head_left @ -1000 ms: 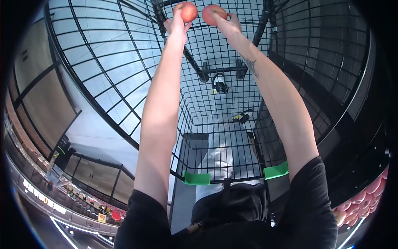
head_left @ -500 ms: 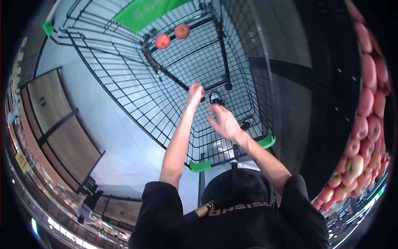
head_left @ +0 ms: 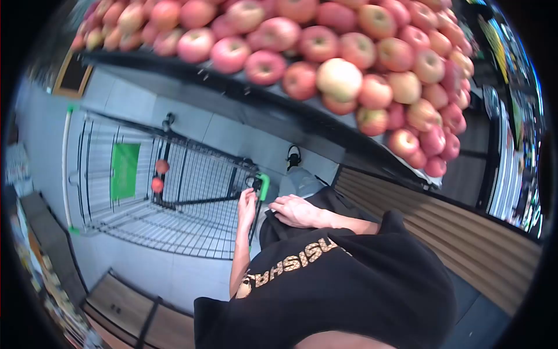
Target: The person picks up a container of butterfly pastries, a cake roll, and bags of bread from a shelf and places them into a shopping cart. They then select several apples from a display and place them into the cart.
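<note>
My left hand (head_left: 247, 202) is raised above the near end of a wire shopping cart (head_left: 200, 156), just left of its green corner piece (head_left: 264, 187). Its fingers are loosely bent, and I see nothing in them. My right hand (head_left: 295, 211) hovers in front of my black shirt, palm down, with loosely spread fingers and nothing held. Two red apples (head_left: 162, 166) (head_left: 157, 185) lie at the far end of the cart, by its green panel (head_left: 125, 170). A large heap of red and yellowish apples (head_left: 279, 34) fills the display above the cart.
The dark edge of the display stand (head_left: 232, 84) runs between the heaped apples and the cart. Slatted wood panelling (head_left: 430, 218) stands at the right. Wooden cabinets (head_left: 119, 302) are at the lower left. My shoe (head_left: 294, 156) shows on the tiled floor.
My view has turned to the right, so the apple heap now spans the top and the cart sits at left. Both hands have drawn back towards my body from over the cart.
</note>
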Demonstrator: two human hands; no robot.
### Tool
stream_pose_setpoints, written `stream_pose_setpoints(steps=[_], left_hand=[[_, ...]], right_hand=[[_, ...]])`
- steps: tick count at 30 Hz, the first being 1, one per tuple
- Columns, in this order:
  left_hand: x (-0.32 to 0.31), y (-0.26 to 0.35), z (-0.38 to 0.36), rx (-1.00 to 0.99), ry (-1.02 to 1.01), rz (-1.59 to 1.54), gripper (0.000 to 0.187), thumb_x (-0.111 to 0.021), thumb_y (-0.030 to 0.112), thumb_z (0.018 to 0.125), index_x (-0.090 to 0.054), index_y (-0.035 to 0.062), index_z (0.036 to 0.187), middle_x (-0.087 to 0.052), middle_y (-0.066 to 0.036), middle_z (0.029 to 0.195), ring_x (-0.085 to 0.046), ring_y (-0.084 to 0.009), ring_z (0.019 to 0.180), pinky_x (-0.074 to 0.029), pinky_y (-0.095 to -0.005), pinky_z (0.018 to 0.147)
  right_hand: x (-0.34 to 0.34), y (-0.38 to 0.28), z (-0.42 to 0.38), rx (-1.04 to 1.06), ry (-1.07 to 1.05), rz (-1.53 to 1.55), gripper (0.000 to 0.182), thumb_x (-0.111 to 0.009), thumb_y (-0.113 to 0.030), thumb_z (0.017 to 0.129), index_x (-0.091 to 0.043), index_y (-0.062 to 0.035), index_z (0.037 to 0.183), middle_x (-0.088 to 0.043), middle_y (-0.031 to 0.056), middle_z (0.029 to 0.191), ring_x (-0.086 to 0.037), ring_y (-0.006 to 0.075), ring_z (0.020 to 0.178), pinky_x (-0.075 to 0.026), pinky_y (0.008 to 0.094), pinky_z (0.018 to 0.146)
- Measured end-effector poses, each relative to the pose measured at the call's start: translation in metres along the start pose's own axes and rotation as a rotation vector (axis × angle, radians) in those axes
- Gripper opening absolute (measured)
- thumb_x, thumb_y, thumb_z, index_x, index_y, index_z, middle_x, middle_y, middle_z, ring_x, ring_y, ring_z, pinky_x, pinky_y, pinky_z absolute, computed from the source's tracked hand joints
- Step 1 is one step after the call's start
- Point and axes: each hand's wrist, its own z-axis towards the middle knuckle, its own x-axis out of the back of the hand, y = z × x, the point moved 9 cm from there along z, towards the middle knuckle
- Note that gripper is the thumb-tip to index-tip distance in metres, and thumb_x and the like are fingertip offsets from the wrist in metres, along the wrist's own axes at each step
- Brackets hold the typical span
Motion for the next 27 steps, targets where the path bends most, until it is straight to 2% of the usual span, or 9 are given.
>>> stream_pose_setpoints(steps=[6,9,11,13,16,19,23,25,27], left_hand=[[-0.05,0.057,-0.004,0.002,-0.121,0.865,0.053,-0.055,0.029,0.084,-0.04,0.0017,0.126,-0.044,-0.024,0.122,-0.048,-0.0383,0.111,-0.039,-0.0414,0.094],[-0.069,0.111,-0.011,0.036,-0.204,1.122,0.051,-0.054,0.03,0.083,-0.044,0.0001,0.124,-0.05,-0.023,0.119,-0.049,-0.0344,0.113,-0.039,-0.0402,0.095],[-0.093,0.166,-0.016,-0.171,-0.244,1.044,0.041,-0.058,0.025,0.083,-0.052,0.001,0.116,-0.059,-0.015,0.103,-0.059,-0.024,0.089,-0.047,-0.0338,0.081],[-0.145,0.234,-0.049,-0.057,-0.536,0.87,0.039,-0.059,0.018,0.083,-0.051,0.0034,0.118,-0.058,-0.01,0.097,-0.056,-0.0158,0.081,-0.047,-0.0283,0.077],[-0.213,0.307,-0.079,-0.317,-0.837,0.734,0.051,-0.065,0.014,0.08,-0.047,0.0093,0.127,-0.058,-0.008,0.095,-0.055,-0.0118,0.074,-0.046,-0.022,0.059],[-0.267,0.384,-0.095,-0.697,-0.66,0.651,0.04,-0.062,0.006,0.08,-0.052,0.005,0.119,-0.058,-0.007,0.093,-0.056,-0.0137,0.08,-0.046,-0.0271,0.073],[-0.255,0.426,-0.079,-0.928,-0.07,0.472,0.025,-0.062,0.002,0.079,-0.058,0.0027,0.104,-0.057,-0.008,0.091,-0.055,-0.0167,0.084,-0.044,-0.0296,0.081],[-0.25,0.445,-0.09,-1.171,0.258,0.694,0.033,-0.061,0.002,0.08,-0.053,0.0041,0.112,-0.048,-0.009,0.106,-0.048,-0.0211,0.102,-0.037,-0.0334,0.092],[-0.238,0.443,-0.082,-1.143,0.423,0.755,0.038,-0.064,0.007,0.079,-0.052,0.0051,0.115,-0.043,-0.012,0.115,-0.042,-0.0258,0.111,-0.034,-0.0386,0.097]], right_hand=[[0.143,-0.004,-0.076,0.082,0.478,0.074,0.026,-0.059,-0.014,0.081,-0.056,-0.0062,0.106,-0.059,0.0086,0.096,-0.058,0.0276,0.089,-0.048,0.0366,0.076],[0.222,-0.005,-0.136,0.135,0.83,0.138,0.022,-0.065,-0.004,0.074,-0.06,-0.0037,0.096,-0.061,0.0099,0.084,-0.061,0.0269,0.076,-0.05,0.0338,0.066],[0.255,0.004,-0.172,0.116,1.007,0.127,0.021,-0.065,0.0,0.071,-0.059,-0.0019,0.092,-0.06,0.0102,0.081,-0.06,0.0268,0.073,-0.05,0.0339,0.065],[0.279,0.02,-0.202,0.049,1.12,0.133,0.021,-0.067,0.001,0.072,-0.06,-0.0024,0.092,-0.06,0.0103,0.081,-0.06,0.0249,0.072,-0.05,0.0336,0.064],[0.306,0.04,-0.237,-0.042,1.258,0.13,0.02,-0.068,-0.001,0.073,-0.061,-0.0031,0.092,-0.061,0.0096,0.082,-0.059,0.0236,0.073,-0.049,0.0324,0.064],[0.322,0.056,-0.259,0.006,1.403,0.086,0.023,-0.068,-0.001,0.072,-0.061,-0.0035,0.094,-0.06,0.0091,0.084,-0.058,0.0237,0.074,-0.048,0.0324,0.066],[0.34,0.068,-0.274,-0.011,1.429,0.019,0.024,-0.069,-0.002,0.071,-0.061,-0.0039,0.094,-0.059,0.0088,0.086,-0.057,0.0241,0.077,-0.048,0.0328,0.068],[0.346,0.073,-0.283,-0.047,1.47,-0.021,0.025,-0.069,-0.002,0.071,-0.061,-0.0046,0.094,-0.057,0.0083,0.088,-0.057,0.0244,0.079,-0.047,0.0337,0.07],[0.348,0.082,-0.286,-0.04,1.483,-0.023,0.026,-0.069,-0.003,0.071,-0.061,-0.0051,0.095,-0.057,0.0083,0.09,-0.056,0.0253,0.08,-0.046,0.0347,0.07]])
